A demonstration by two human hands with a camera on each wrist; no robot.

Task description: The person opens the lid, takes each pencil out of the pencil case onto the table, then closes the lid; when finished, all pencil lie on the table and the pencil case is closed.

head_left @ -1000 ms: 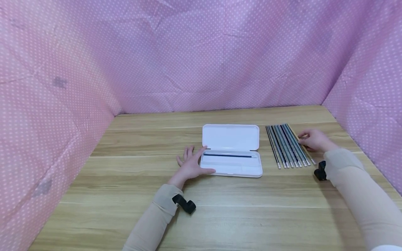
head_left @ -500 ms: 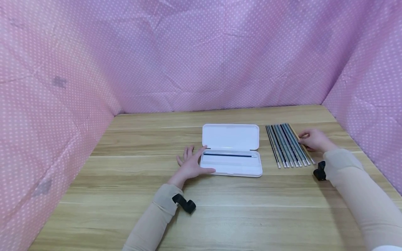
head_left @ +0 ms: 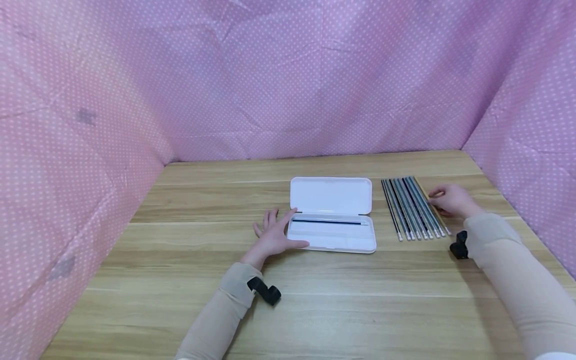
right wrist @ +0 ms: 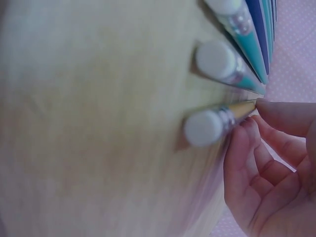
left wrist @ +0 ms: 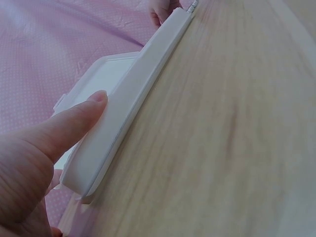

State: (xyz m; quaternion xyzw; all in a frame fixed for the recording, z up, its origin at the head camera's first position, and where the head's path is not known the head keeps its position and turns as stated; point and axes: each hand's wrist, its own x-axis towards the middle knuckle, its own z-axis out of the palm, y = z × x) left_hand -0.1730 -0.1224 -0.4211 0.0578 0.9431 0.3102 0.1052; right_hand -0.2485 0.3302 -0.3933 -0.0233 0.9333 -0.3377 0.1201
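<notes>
A white pencil case [head_left: 333, 242] lies with its lid folded back, and one dark pencil [head_left: 328, 221] rests along the rear of its tray. My left hand [head_left: 274, 240] holds the case's left end between the thumb at the front edge and the index finger near the hinge; the other fingers spread outward. On the right, my right hand [head_left: 452, 201] pinches a yellow pencil [right wrist: 240, 108], the rightmost of a row of pencils [head_left: 409, 210]. Its white eraser [right wrist: 203, 128] points toward me. My fingers hide part of this pencil's shaft in the right wrist view.
Several teal, blue and dark pencils lie side by side right of the case, erasers toward me. The wooden table [head_left: 337, 305] meets a pink dotted cloth [head_left: 270, 90] at the back and sides.
The eraser end of the yellow pencil has shifted slightly left, closer to the row. Both hands have stayed almost in place, and the case has not visibly moved.
</notes>
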